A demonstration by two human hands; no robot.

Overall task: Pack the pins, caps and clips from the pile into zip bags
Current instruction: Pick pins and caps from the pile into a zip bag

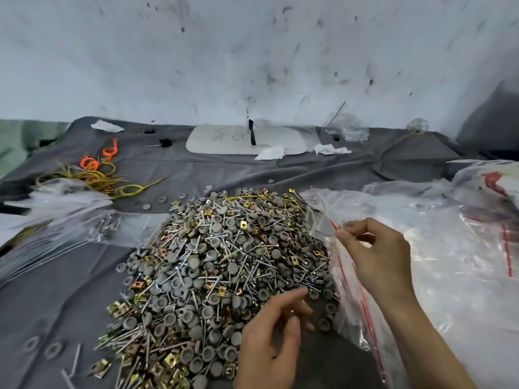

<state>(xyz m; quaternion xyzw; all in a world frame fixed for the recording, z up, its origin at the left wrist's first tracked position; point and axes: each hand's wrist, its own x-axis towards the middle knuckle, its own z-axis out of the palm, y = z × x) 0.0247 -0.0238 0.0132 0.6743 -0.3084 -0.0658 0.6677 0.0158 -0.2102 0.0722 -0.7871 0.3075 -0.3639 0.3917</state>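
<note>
From my remote seat, the biggest thing I see is the grey cloth (pixel 70 290) covering the desk, rumpled toward the far wall. Next in size is the heap of clear plastic (pixel 463 248) on the right, which crowds that whole side and leaves my right arm lying across it.

The pile (pixel 219 262) of pins, caps and clips sits mid-desk, all 3 kinds mixed, so each piece has to be picked out by type. The zip bag (pixel 354 313) lies against the pile's right edge, red strip showing. I judge it is kept there so the carry from pile to mouth stays short. On the left, a stack of flat bags (pixel 56 228) waits well apart from the pile, 1 of them already holding a few pins.

My right hand (pixel 376 256) pinches the zip bag's upper edge between thumb and fingers, probably to lift the mouth apart. My left hand (pixel 269 341) hovers over the pile's near right corner. Its fingers (pixel 295 296) are loosely curled and blurred, and I cannot tell whether they hold a piece.

At the back lies a white tray (pixel 224 141), with paper scraps (pixel 271 153) just in front of it. Yellow and orange wires (pixel 106 181) coil at the far left, and another yellow strand threads the pile's top, where it could snag on pins. Stray caps (pixel 53 349) lie on the cloth near the left front.
</note>
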